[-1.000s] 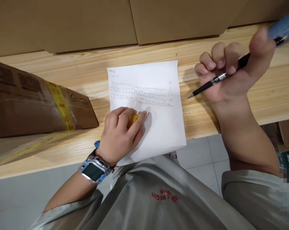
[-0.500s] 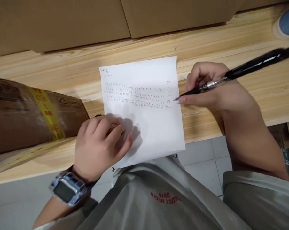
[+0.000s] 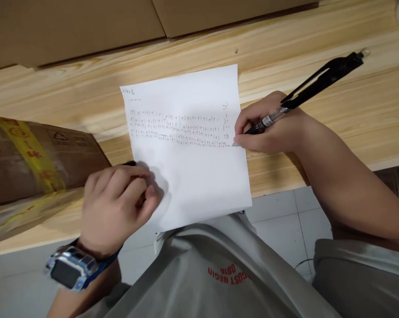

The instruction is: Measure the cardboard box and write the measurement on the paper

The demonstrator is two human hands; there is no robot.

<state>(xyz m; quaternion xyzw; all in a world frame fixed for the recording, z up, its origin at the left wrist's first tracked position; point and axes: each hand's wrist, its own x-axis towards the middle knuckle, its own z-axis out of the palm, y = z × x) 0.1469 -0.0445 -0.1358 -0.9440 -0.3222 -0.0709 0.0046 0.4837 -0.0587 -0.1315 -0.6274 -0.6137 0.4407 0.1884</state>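
Observation:
A white sheet of paper (image 3: 193, 176) with rows of small handwritten marks lies on a pale wooden bench (image 3: 335, 106), its lower edge hanging past the front edge. My right hand (image 3: 272, 128) grips a black pen (image 3: 305, 90), and the tip touches the paper at the right end of the written rows. My left hand (image 3: 115, 201) is curled at the paper's lower left corner, closed around a small object of which only a dark end and an orange bit show. A watch (image 3: 70, 267) is on that wrist.
A flattened brown cardboard box with yellow tape (image 3: 37, 163) lies on the bench to the left. Plain cardboard boxes (image 3: 87, 26) stand along the back. Grey tiled floor (image 3: 285, 216) shows below the bench edge, with my grey shirt (image 3: 219, 274) at the bottom.
My right hand came down from the upper right and set the pen tip on the paper. My left hand slid left from the middle of the sheet to its lower left corner.

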